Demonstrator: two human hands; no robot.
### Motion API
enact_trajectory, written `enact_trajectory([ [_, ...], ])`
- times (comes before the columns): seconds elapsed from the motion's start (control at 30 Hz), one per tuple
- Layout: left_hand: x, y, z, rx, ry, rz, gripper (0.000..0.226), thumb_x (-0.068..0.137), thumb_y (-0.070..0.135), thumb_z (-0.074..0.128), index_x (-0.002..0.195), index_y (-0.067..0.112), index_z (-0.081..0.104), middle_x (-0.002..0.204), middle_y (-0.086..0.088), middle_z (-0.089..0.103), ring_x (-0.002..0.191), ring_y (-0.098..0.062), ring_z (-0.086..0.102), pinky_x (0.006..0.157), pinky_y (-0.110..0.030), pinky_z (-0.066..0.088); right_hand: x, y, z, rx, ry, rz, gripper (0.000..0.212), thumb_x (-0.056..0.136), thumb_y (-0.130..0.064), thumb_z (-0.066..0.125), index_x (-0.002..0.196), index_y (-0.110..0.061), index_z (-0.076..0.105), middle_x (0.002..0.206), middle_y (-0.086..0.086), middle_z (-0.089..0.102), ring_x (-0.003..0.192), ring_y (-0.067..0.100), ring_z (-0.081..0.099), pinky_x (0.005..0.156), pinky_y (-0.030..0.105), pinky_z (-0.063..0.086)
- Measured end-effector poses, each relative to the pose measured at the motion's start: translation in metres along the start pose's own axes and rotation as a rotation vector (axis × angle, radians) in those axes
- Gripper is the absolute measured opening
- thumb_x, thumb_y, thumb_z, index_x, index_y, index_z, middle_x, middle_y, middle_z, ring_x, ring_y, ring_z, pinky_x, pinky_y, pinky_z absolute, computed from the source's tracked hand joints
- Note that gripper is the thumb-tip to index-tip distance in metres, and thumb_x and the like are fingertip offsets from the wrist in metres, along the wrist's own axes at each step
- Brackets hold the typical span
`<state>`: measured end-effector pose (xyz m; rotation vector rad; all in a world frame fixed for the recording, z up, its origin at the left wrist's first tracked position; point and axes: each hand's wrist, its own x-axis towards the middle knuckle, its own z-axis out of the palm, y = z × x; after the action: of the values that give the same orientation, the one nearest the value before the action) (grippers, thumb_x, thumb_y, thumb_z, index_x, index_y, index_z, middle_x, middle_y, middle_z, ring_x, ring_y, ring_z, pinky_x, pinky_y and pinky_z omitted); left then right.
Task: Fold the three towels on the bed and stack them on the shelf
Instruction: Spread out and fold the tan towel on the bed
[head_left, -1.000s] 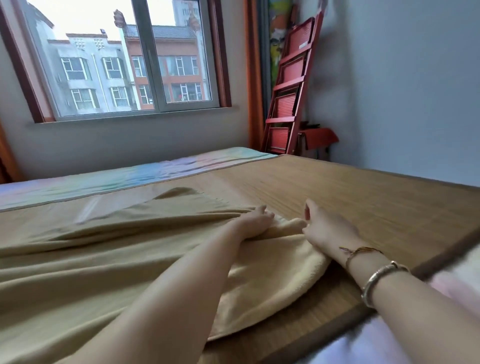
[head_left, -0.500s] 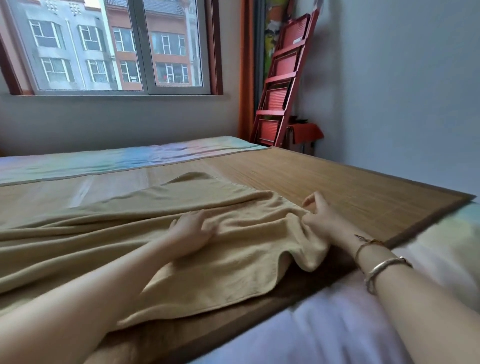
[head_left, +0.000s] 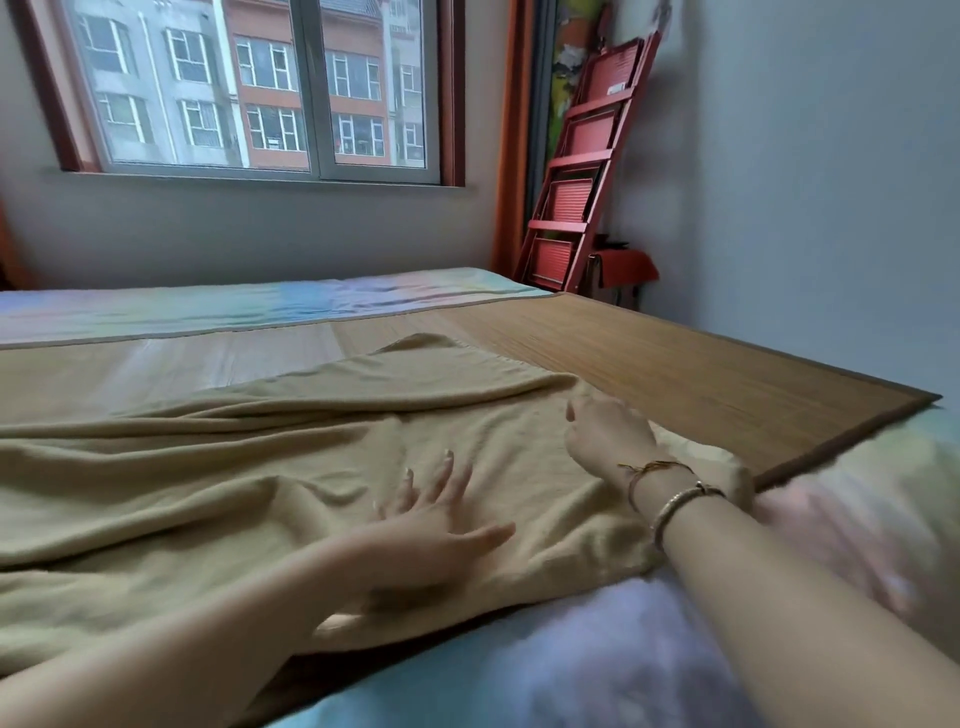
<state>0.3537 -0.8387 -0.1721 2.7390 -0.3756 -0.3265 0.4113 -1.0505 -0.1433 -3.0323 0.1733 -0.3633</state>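
Note:
A large beige towel (head_left: 218, 457) lies wrinkled across the bamboo mat (head_left: 701, 374) on the bed, its right end folded over near the front edge. My left hand (head_left: 436, 530) rests flat on the towel with fingers spread. Further right and further back, my right hand (head_left: 608, 431) lies on the towel near its right edge, fingers relaxed, bracelets on the wrist. No other towel and no shelf can be seen.
A pastel sheet (head_left: 249, 306) covers the bed beyond the mat and shows again at the front right. A red folding ladder (head_left: 582, 171) leans in the far corner by a small red stool (head_left: 623, 270). A window (head_left: 260, 88) fills the back wall.
My right hand let go of the towel's bunched edge and now lies open on it. My left hand slid toward me and spread flat. The towel's end lies flatter, and the camera tilted down.

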Motion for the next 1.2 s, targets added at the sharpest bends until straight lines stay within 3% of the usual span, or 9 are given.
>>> enact_trajectory([
  [0.1,0.02,-0.035,-0.045,-0.048,0.203,-0.089,0.072,0.095,0.058,0.031,0.153,0.023,0.008,0.161,0.003,-0.006,0.148,-0.025,-0.007,0.12,-0.039,-0.003,0.018,-0.047,0.009,0.229,-0.066,-0.075,0.038,0.09,-0.014,0.038,0.125,-0.019,0.053,0.132,0.007,0.054,0.122,0.028,0.049,0.101,0.039,0.04],
  [0.17,0.042,-0.079,-0.08,0.005,0.32,-0.187,0.062,0.097,0.053,0.031,0.148,0.017,0.027,0.159,-0.005,0.018,0.147,-0.028,0.012,0.119,-0.041,0.012,0.036,-0.077,0.016,0.313,-0.099,-0.132,0.041,0.091,-0.015,0.036,0.129,-0.02,0.05,0.135,0.007,0.053,0.123,0.027,0.048,0.103,0.04,0.039],
  [0.27,0.068,-0.136,-0.113,0.038,0.323,-0.312,0.05,0.101,0.042,0.027,0.133,0.01,0.046,0.143,-0.014,0.045,0.132,-0.032,0.04,0.11,-0.038,0.03,0.075,-0.118,0.031,0.367,-0.113,-0.204,0.043,0.095,-0.019,0.033,0.137,-0.019,0.044,0.141,0.009,0.049,0.127,0.027,0.046,0.105,0.04,0.038],
  [0.4,0.117,-0.195,-0.124,0.058,0.335,-0.413,0.053,0.102,0.041,0.022,0.142,0.013,0.039,0.149,-0.014,0.038,0.137,-0.032,0.035,0.113,-0.04,0.027,0.134,-0.159,0.057,0.305,-0.092,-0.244,0.047,0.096,-0.021,0.031,0.143,-0.021,0.037,0.145,0.01,0.044,0.133,0.028,0.039,0.109,0.04,0.033],
  [0.57,0.176,-0.241,-0.133,0.142,0.227,-0.549,0.07,0.087,0.067,0.018,0.141,0.029,0.042,0.151,-0.01,0.036,0.14,-0.035,0.029,0.116,-0.055,0.015,0.208,-0.199,0.091,0.233,-0.173,-0.27,0.051,0.098,-0.032,0.027,0.149,-0.027,0.024,0.158,0.004,0.021,0.146,0.026,0.014,0.117,0.05,0.014],
  [0.7,0.213,-0.24,-0.149,0.215,0.174,-0.591,0.065,0.089,0.068,0.027,0.145,0.035,0.035,0.156,-0.005,0.026,0.146,-0.038,0.006,0.116,-0.057,-0.004,0.256,-0.208,0.118,0.14,-0.329,-0.217,0.055,0.096,-0.044,0.02,0.15,-0.037,0.013,0.161,-0.002,0.004,0.148,0.025,-0.001,0.114,0.061,0.005],
  [0.83,0.267,-0.237,-0.162,0.171,0.151,-0.553,0.072,0.086,0.074,0.029,0.147,0.035,0.03,0.158,-0.002,0.021,0.146,-0.037,0.008,0.116,-0.059,-0.002,0.303,-0.191,0.129,0.101,-0.374,-0.157,0.058,0.095,-0.05,0.018,0.151,-0.041,0.005,0.161,-0.004,-0.009,0.147,0.029,-0.015,0.109,0.068,-0.006],
  [1.07,0.369,-0.207,-0.159,0.133,0.174,-0.392,0.094,0.067,0.092,0.017,0.145,0.042,0.028,0.159,0.005,0.018,0.146,-0.034,0.01,0.116,-0.058,0.004,0.377,-0.121,0.144,0.055,-0.276,-0.014,0.059,0.093,-0.056,0.011,0.151,-0.041,0.006,0.161,-0.004,-0.007,0.147,0.031,-0.014,0.107,0.071,-0.009],
  [1.2,0.371,-0.2,-0.143,0.208,0.285,-0.357,0.079,0.082,0.08,0.02,0.148,0.039,0.023,0.16,0.001,0.014,0.147,-0.031,0.008,0.117,-0.055,-0.002,0.38,-0.11,0.147,0.034,-0.219,-0.029,0.059,0.094,-0.054,0.012,0.151,-0.039,0.009,0.161,-0.002,-0.002,0.148,0.031,-0.007,0.108,0.069,-0.006],
])
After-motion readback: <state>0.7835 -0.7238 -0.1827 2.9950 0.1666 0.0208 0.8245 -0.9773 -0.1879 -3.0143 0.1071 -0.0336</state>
